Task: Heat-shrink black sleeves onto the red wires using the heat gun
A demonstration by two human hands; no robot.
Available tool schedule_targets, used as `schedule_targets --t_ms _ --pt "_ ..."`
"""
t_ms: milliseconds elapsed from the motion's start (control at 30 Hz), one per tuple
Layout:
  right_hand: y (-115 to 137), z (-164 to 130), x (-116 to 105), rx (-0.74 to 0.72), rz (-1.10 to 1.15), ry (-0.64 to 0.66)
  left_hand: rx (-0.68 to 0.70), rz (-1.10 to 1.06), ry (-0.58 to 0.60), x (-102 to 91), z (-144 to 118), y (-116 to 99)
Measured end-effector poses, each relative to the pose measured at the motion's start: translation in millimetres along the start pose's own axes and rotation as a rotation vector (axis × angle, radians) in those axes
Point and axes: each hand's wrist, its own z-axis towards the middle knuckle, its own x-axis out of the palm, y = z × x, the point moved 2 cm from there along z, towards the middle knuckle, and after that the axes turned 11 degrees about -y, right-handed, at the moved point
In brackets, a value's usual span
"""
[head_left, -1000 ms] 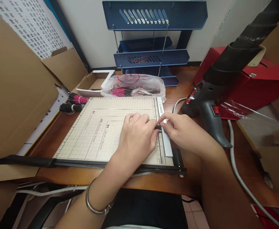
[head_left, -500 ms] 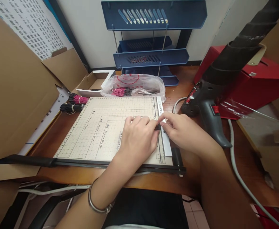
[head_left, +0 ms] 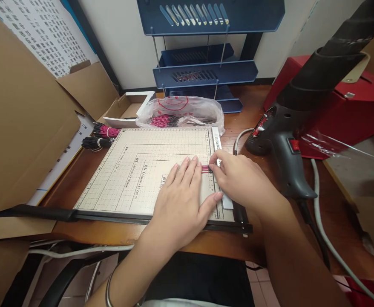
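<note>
A few thin pink wires with black ends (head_left: 205,169) lie on the cream, grid-marked board of a paper cutter (head_left: 145,170), close to its white ruler strip (head_left: 217,140). My left hand (head_left: 182,194) rests flat on the board with its fingers stretched out and thumb apart. Its fingers cover the left part of the wires. From the right, my right hand (head_left: 238,172) pinches the wires' black ends between thumb and index finger, beside the strip. The cutter's black handle (head_left: 43,213) lies along the front edge.
Pink wire bundle (head_left: 105,130) and black wire bundle (head_left: 97,143) lie left of the board. Behind it are a plastic bag (head_left: 202,108) of wires and an open box (head_left: 126,108). A heat gun (head_left: 286,145), its cable (head_left: 316,200) and a red box (head_left: 343,98) stand at right.
My left hand has gone from curled fingers to lying flat, uncovering part of the pink wires. My right hand stays at the wire ends. The view has shifted slightly.
</note>
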Motion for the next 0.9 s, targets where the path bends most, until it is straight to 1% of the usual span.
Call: schedule_targets --t_ms 100,200,400,600,733,900 --pt "-1.0 -0.8 -1.0 0.009 0.018 0.012 0.006 -0.009 0.043 0.3 1.8 1.0" --pt "-1.4 -1.3 -2.3 0.018 0.029 0.023 0.012 -0.012 0.055 -1.3 2.5 1.9" --pt "-7.3 1.3 -6.3 0.062 0.083 0.024 0.071 -0.034 0.041 -2.8 4.1 3.7" --pt "-16.0 3.2 -11.4 0.129 0.161 -0.038 0.083 -0.086 0.042 -0.9 5.2 5.0" --pt "-15.0 4.1 -10.3 0.126 0.172 -0.038 0.106 -0.096 0.044 -2.2 6.1 4.7" --pt "-12.6 4.0 -8.7 0.130 0.181 -0.038 0.100 -0.115 0.052 -3.1 7.0 4.2"
